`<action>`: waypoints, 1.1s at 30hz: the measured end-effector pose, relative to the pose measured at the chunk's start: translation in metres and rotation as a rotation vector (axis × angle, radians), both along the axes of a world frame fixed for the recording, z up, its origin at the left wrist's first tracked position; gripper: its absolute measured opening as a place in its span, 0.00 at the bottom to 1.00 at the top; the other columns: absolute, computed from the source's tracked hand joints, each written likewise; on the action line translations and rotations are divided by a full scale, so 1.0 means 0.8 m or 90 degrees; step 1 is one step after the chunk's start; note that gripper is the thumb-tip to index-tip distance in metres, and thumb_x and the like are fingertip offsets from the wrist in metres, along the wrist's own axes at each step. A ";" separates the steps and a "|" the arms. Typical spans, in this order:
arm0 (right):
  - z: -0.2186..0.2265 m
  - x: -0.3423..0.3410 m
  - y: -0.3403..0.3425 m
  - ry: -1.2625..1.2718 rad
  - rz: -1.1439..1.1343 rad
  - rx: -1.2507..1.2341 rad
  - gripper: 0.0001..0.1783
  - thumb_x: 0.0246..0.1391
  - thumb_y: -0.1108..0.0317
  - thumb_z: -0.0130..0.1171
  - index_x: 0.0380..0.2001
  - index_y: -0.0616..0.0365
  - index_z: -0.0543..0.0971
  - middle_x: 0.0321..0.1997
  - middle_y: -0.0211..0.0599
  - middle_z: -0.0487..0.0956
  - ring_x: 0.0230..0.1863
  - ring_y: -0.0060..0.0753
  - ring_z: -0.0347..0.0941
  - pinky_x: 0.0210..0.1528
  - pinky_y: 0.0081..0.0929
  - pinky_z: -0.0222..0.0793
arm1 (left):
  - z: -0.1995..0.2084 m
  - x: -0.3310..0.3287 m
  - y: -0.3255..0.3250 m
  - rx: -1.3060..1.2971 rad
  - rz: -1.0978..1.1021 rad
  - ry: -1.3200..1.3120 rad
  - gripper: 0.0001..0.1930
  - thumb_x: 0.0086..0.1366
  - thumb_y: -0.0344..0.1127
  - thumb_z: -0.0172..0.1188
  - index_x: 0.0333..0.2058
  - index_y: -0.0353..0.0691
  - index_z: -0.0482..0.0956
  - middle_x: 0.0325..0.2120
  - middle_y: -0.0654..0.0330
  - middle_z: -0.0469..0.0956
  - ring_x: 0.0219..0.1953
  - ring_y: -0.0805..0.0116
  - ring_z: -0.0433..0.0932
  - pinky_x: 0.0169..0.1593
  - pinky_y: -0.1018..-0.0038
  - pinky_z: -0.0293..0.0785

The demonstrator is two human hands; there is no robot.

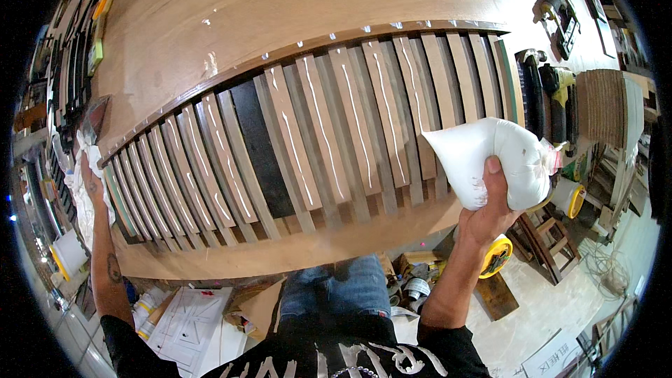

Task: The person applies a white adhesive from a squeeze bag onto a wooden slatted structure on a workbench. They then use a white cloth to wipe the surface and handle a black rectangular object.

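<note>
Workshop clutter rings my bench [210,21]. My left hand [89,180] presses a white rag [82,199], fingers curled over it, at the slats' [315,133] left end. Most slats carry white glue beads; the rightmost look bare (hard to tell). My right hand [490,203] is clenched around a white glue bag [490,161], just over the slats' right end.

the right hand [488,208] was raised at the right, fingers and thumb closed in a grip, forearm angled upward. the left hand [91,180] reached far left, arm nearly straight, palm down.
</note>
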State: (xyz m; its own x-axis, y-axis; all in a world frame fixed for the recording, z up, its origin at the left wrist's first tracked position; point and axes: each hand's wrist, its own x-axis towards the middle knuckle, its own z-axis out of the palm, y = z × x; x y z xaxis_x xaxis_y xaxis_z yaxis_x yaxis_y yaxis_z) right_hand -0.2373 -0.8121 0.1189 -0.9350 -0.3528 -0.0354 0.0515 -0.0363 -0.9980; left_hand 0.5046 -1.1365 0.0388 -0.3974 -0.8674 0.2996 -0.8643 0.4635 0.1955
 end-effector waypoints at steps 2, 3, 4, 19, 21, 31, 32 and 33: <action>-0.001 0.003 0.007 -0.001 -0.010 -0.005 0.32 0.37 0.74 0.66 0.50 0.64 0.69 0.44 0.39 0.73 0.43 0.34 0.72 0.45 0.33 0.72 | 0.002 0.007 -0.003 -0.007 -0.008 -0.011 0.32 0.68 0.55 0.34 0.60 0.34 0.57 0.60 0.53 0.59 0.63 0.58 0.55 0.63 0.66 0.48; 0.000 0.004 0.012 0.001 -0.016 -0.005 0.32 0.37 0.74 0.67 0.50 0.64 0.68 0.45 0.40 0.73 0.43 0.35 0.72 0.46 0.33 0.72 | 0.002 0.005 -0.003 -0.012 -0.030 -0.010 0.33 0.67 0.56 0.34 0.60 0.35 0.57 0.60 0.53 0.58 0.63 0.58 0.55 0.63 0.66 0.49; 0.001 0.006 0.017 -0.004 -0.017 0.004 0.33 0.37 0.74 0.67 0.50 0.64 0.68 0.45 0.40 0.73 0.43 0.35 0.72 0.46 0.33 0.72 | 0.002 0.004 -0.003 -0.017 -0.051 -0.008 0.33 0.67 0.56 0.34 0.60 0.35 0.57 0.60 0.53 0.58 0.63 0.58 0.55 0.63 0.66 0.49; 0.002 0.005 0.066 -0.012 -0.012 0.083 0.33 0.41 0.76 0.61 0.54 0.63 0.64 0.47 0.44 0.72 0.45 0.38 0.73 0.43 0.35 0.77 | -0.004 0.022 -0.010 -0.019 -0.045 -0.007 0.34 0.66 0.58 0.37 0.59 0.34 0.58 0.58 0.50 0.61 0.62 0.55 0.57 0.63 0.65 0.49; 0.010 0.004 0.062 -0.019 -0.024 0.112 0.32 0.42 0.75 0.61 0.54 0.63 0.65 0.47 0.44 0.73 0.45 0.38 0.73 0.43 0.34 0.77 | -0.002 0.014 -0.007 0.003 -0.020 0.002 0.34 0.66 0.58 0.37 0.60 0.35 0.58 0.59 0.51 0.60 0.62 0.56 0.56 0.63 0.65 0.49; -0.003 -0.054 -0.035 -0.008 -0.026 -0.103 0.36 0.38 0.76 0.64 0.55 0.63 0.64 0.50 0.42 0.71 0.50 0.39 0.70 0.51 0.36 0.71 | 0.008 -0.006 0.006 0.015 0.006 0.026 0.35 0.65 0.60 0.38 0.61 0.37 0.56 0.60 0.53 0.58 0.63 0.57 0.54 0.61 0.61 0.53; -0.002 -0.053 -0.054 -0.025 -0.046 -0.095 0.35 0.37 0.74 0.67 0.52 0.63 0.67 0.48 0.40 0.72 0.47 0.38 0.71 0.50 0.32 0.71 | 0.008 -0.008 0.010 0.022 0.012 0.029 0.33 0.66 0.57 0.38 0.61 0.38 0.56 0.60 0.54 0.58 0.63 0.58 0.54 0.62 0.62 0.52; -0.005 -0.055 -0.060 0.110 -0.028 0.013 0.32 0.38 0.73 0.66 0.51 0.64 0.68 0.47 0.40 0.73 0.45 0.35 0.71 0.46 0.31 0.72 | 0.010 -0.010 0.011 0.018 0.010 0.025 0.32 0.66 0.56 0.38 0.61 0.38 0.56 0.60 0.54 0.58 0.63 0.58 0.54 0.62 0.63 0.51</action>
